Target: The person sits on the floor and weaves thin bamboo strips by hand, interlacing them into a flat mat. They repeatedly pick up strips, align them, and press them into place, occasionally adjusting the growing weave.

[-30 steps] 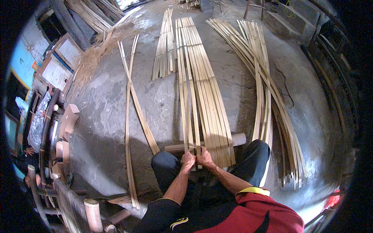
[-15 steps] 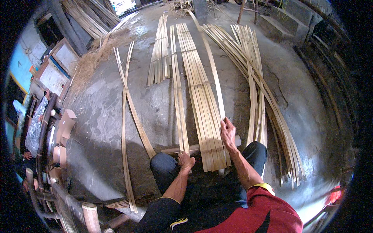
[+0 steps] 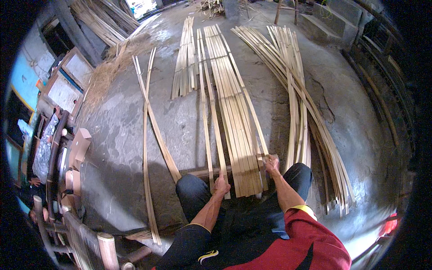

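Crossed strips (image 3: pixel 155 130): two long bamboo strips lie crossed on the concrete floor (image 3: pixel 117 148), well apart from the hands.
Left hand (image 3: pixel 221 184): closed around the near end of one thin strip (image 3: pixel 211 117), just left of the mat.
Mat of strips (image 3: pixel 236 117): lies flat on the floor, near ends resting over a wooden bar (image 3: pixel 202 172).
Right hand (image 3: pixel 271 163): fingers curled on the mat's right edge strip.
Advice: I think both hands should push evenly, so the strips sit tight and parallel.
Loose bundle (image 3: pixel 299 99): waits to the right.
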Demonstrator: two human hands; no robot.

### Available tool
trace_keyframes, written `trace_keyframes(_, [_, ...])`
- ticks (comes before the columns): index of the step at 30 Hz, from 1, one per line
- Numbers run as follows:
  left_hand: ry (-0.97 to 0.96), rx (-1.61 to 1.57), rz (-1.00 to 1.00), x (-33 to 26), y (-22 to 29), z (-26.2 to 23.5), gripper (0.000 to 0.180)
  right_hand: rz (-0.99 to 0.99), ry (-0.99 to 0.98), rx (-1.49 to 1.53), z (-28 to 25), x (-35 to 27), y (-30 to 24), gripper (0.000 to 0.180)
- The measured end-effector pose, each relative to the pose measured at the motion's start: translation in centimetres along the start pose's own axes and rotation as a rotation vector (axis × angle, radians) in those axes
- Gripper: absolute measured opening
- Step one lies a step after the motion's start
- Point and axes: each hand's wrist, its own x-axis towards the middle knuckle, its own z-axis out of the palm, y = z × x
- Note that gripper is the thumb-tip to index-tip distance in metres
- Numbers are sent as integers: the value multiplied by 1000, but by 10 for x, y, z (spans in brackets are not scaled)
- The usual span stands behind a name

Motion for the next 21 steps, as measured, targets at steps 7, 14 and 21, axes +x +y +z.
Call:
trace_keyframes(7, [75,-857,-399,1,17,0,41,188,-56,-34,-23,-2,-13,24])
trace_keyframes(14, [126,-417,-15,-7,7,13,47,314,-119,-24,-33,-8,-37,28])
trace_keyframes(21, [50,-201,105,44,-23,31,89,189,-102,-32,-34,-12,-27,29])
